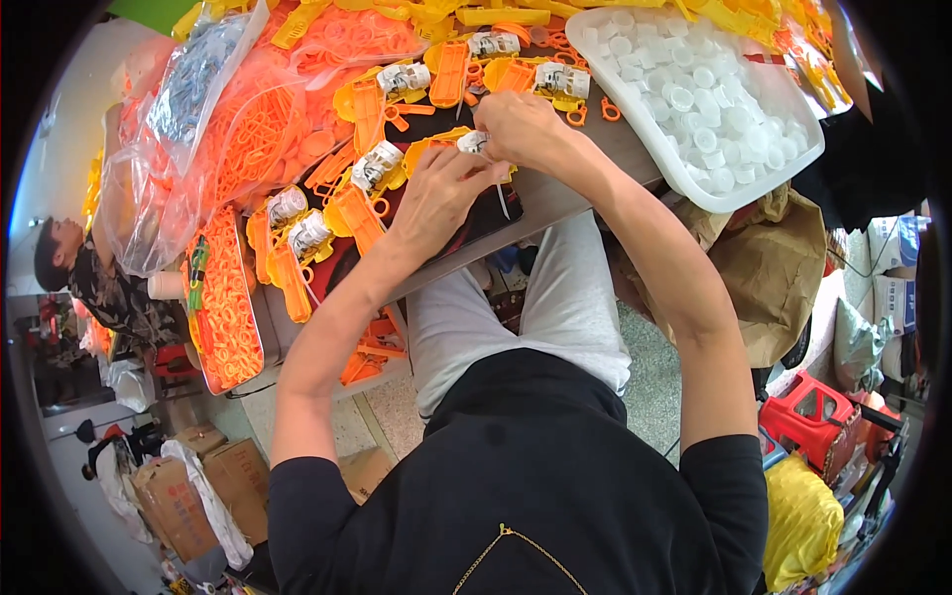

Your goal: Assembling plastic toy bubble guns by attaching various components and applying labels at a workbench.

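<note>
Fingers of the left hand [436, 195] bend close together over the near side of a yellow toy shell [429, 150] by the table's [553, 194] front, while the right hand [518, 129], nearer its white insert [471, 142], lies rightward, any pinch and the long axis too hidden to tell.

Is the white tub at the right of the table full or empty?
Filled, not empty: translucent caps lie spread nearly wall to wall in the white tub.
</note>
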`<state>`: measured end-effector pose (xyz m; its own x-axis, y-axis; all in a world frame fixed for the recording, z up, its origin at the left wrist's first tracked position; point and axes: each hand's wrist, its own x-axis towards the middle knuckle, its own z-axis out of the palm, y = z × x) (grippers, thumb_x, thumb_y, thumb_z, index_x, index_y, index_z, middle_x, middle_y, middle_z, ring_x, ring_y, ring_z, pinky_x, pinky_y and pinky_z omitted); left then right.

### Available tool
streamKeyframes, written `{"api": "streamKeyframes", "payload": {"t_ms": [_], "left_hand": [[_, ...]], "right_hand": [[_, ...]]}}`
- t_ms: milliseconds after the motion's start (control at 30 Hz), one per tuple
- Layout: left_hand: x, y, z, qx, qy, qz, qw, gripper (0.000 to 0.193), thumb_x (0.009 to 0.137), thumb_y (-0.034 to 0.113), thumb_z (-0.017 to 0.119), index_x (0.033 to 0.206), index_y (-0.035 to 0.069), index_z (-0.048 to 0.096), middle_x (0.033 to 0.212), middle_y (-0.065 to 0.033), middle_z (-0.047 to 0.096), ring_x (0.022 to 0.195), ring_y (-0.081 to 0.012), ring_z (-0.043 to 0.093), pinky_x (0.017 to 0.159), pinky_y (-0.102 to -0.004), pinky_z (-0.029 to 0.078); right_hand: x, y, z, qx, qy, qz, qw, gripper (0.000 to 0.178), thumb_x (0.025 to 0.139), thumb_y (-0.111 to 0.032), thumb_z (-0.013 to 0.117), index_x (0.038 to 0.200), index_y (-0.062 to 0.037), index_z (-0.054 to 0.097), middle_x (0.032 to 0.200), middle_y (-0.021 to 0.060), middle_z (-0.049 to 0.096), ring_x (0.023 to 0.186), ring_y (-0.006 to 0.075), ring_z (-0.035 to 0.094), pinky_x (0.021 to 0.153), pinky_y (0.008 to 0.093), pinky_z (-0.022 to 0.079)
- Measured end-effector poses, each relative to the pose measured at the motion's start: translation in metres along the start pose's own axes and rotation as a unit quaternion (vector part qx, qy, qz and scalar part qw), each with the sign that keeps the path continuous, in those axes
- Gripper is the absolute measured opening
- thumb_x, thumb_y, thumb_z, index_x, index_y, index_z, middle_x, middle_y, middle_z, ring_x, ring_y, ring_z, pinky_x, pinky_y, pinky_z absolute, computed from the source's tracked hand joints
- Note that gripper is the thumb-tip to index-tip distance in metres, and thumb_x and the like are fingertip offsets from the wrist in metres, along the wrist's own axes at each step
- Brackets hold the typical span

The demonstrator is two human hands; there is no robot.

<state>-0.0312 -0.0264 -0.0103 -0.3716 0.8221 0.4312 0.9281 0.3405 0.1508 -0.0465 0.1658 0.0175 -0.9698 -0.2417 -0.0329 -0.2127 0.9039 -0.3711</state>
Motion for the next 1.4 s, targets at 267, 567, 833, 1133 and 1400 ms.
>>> {"api": "streamKeyframes", "payload": {"t_ms": [267, 567, 833, 1133, 1400], "left_hand": [[-0.014, 0.000, 0.010, -0.062, 0.157, -0.152, 0.974, 0.051, 0.073, 0.011, 0.086, 0.115, 0.003, 0.057, 0.120, -0.0155, 0.059, 0.117, -0.0357, 0.056, 0.097, -0.0416, 0.047], [-0.018, 0.000, 0.020, -0.091, 0.144, -0.160, 0.972, 0.047, 0.076, 0.004, 0.081, 0.115, 0.003, 0.055, 0.121, -0.0154, 0.059, 0.119, -0.0362, 0.054, 0.104, -0.0449, 0.045], [-0.018, 0.002, 0.022, -0.107, 0.157, -0.172, 0.967, 0.049, 0.076, 0.004, 0.080, 0.118, 0.004, 0.055, 0.122, -0.0145, 0.059, 0.120, -0.0355, 0.053, 0.104, -0.0440, 0.044], [-0.019, 0.002, 0.020, -0.091, 0.142, -0.166, 0.972, 0.039, 0.077, 0.006, 0.080, 0.112, 0.005, 0.062, 0.123, -0.0127, 0.058, 0.120, -0.0343, 0.053, 0.104, -0.0435, 0.045], [-0.013, 0.004, 0.013, 0.055, 0.073, -0.109, 0.990, 0.030, 0.079, 0.012, 0.079, 0.105, 0.005, 0.065, 0.122, -0.0122, 0.058, 0.122, -0.0322, 0.053, 0.110, -0.0454, 0.044]], "right_hand": [[-0.019, -0.001, 0.014, -0.004, 0.063, -0.006, 0.998, 0.030, 0.083, -0.018, 0.073, 0.111, -0.0052, 0.071, 0.114, 0.0188, 0.064, 0.103, 0.0385, 0.066, 0.087, 0.0474, 0.053], [-0.098, -0.032, 0.058, 0.042, 0.319, 0.037, 0.946, 0.019, 0.081, -0.018, 0.079, 0.086, -0.0078, 0.064, 0.103, 0.0072, 0.059, 0.100, 0.0280, 0.054, 0.093, 0.0424, 0.039], [-0.103, -0.042, 0.081, 0.087, 0.322, 0.022, 0.943, 0.014, 0.078, -0.009, 0.077, 0.084, -0.0067, 0.064, 0.100, 0.0053, 0.060, 0.099, 0.0274, 0.054, 0.094, 0.0433, 0.039], [-0.110, -0.042, 0.079, 0.120, 0.262, -0.006, 0.958, 0.015, 0.080, -0.010, 0.077, 0.088, -0.0059, 0.065, 0.100, 0.0061, 0.060, 0.100, 0.0274, 0.056, 0.094, 0.0431, 0.040], [-0.141, -0.012, 0.039, 0.207, 0.253, 0.019, 0.945, 0.012, 0.087, -0.007, 0.073, 0.092, 0.0005, 0.065, 0.097, 0.0113, 0.066, 0.093, 0.0304, 0.062, 0.083, 0.0385, 0.049]]}}
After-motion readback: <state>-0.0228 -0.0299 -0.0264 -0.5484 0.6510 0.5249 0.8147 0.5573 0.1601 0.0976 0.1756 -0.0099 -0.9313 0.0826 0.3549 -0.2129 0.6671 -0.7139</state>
